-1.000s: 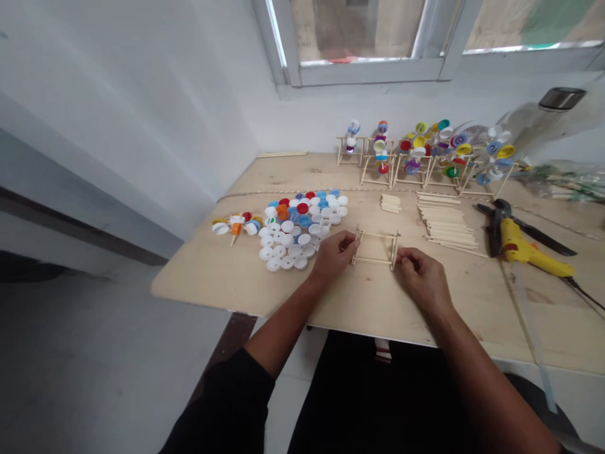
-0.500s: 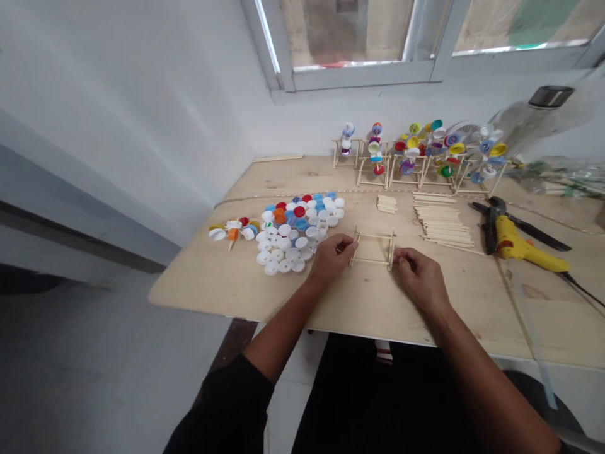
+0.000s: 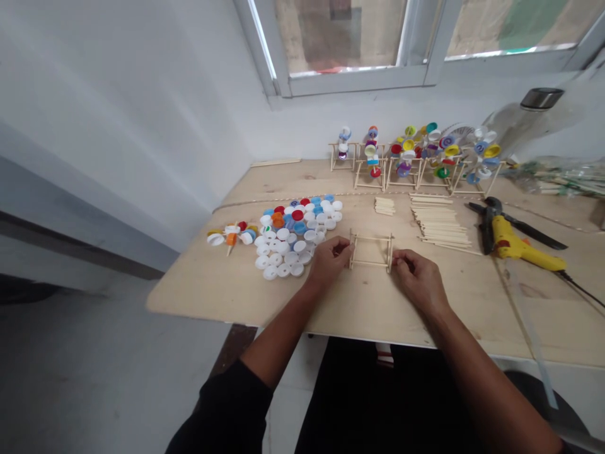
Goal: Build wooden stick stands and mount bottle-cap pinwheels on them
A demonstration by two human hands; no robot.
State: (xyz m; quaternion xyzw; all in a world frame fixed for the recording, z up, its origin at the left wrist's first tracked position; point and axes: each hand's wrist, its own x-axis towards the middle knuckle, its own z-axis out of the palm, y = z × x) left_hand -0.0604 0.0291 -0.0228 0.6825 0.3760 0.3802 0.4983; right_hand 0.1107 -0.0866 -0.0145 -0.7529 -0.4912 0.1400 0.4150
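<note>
Stick frame (image 3: 371, 263) was between the two hands, over the near part of the wooden table (image 3: 368, 309). Left hand (image 3: 329, 260) had the frame's left end pinched in thumb and fingers. Right hand (image 3: 420, 277) had fingertips at its right end; couldn't tell if gripping or only touching. Bottle caps (image 3: 300, 246) lay just left of the left hand, stick pile (image 3: 439, 221) beyond the right, yellow glue gun (image 3: 529, 252) farther right.
</note>
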